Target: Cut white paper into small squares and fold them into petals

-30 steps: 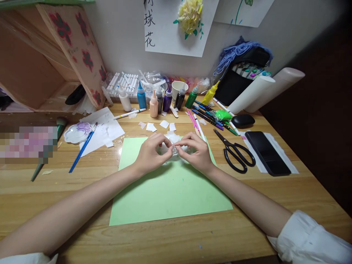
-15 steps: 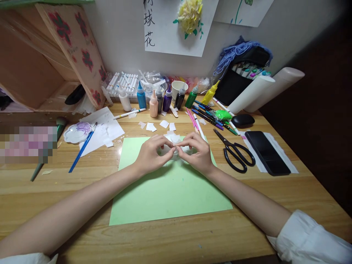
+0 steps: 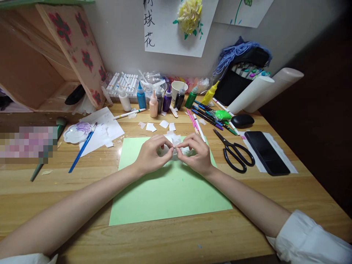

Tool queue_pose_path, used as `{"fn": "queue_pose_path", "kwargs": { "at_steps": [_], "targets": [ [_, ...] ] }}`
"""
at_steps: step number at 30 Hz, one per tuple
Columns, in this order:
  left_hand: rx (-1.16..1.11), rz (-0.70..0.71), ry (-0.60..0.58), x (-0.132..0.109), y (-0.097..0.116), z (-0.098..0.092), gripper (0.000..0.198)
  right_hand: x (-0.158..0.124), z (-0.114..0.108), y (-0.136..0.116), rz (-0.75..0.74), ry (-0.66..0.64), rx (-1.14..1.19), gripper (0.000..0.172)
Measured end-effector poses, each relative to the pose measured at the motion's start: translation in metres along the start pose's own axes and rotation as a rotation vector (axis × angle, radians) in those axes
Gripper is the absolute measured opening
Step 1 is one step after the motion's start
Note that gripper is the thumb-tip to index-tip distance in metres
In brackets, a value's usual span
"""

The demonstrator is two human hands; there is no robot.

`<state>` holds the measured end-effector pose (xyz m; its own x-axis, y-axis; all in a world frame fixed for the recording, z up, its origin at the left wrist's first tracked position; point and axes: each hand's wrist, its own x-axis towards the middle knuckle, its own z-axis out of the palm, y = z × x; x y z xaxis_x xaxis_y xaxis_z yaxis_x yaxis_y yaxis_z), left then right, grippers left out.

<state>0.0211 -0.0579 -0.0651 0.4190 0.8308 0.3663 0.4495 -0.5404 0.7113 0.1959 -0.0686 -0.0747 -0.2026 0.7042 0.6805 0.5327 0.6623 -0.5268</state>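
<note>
Over the upper part of a light green sheet [image 3: 170,198], my left hand [image 3: 152,154] and my right hand [image 3: 196,154] come together, thumb and forefinger of each pinched. Between the fingertips is a small bit that looks like thin white paper; most of it is covered by the fingers. Just behind the fingertips, white paper pieces [image 3: 173,138] lie in a loose cluster at the sheet's top edge, partly hidden by my hands. Several small white paper squares [image 3: 164,124] are scattered on the wooden table beyond.
Black scissors [image 3: 238,156] and a phone [image 3: 266,152] lie to the right. On the left are a blue paintbrush [image 3: 82,148] and a palette [image 3: 74,135]. Paint bottles [image 3: 153,104], a paper cup [image 3: 178,88] and pens [image 3: 209,115] line the back.
The fingertips have drawn slightly apart, with a small gap now between the two pinches. More of the white paper behind them shows. Everything else stays in place.
</note>
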Motion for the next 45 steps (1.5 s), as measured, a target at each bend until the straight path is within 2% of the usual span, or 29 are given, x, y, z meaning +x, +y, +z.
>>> {"fn": "queue_pose_path", "kwargs": {
  "at_steps": [9, 26, 32, 39, 45],
  "targets": [
    [0.061, -0.003, 0.004, 0.0006, 0.0019, -0.0013, 0.004, 0.0016, -0.0008, 0.0019, 0.16, 0.041, 0.032, 0.008],
    [0.007, 0.001, -0.02, 0.0001, 0.0009, -0.0041, 0.005, 0.0018, 0.0012, 0.0054, 0.261, 0.076, 0.07, 0.006],
    [-0.005, -0.003, 0.006, 0.0004, 0.0015, -0.0038, 0.007, 0.0032, -0.0014, 0.0043, 0.24, -0.041, 0.115, 0.002],
    [-0.008, -0.012, 0.008, 0.0006, 0.0019, -0.0039, 0.008, 0.0049, -0.0011, 0.0035, 0.201, -0.161, 0.086, 0.018],
    [-0.053, -0.015, -0.007, -0.0002, -0.0005, -0.0039, 0.012, 0.0046, -0.0023, -0.0001, 0.127, -0.297, 0.002, 0.016]
  ]
}}
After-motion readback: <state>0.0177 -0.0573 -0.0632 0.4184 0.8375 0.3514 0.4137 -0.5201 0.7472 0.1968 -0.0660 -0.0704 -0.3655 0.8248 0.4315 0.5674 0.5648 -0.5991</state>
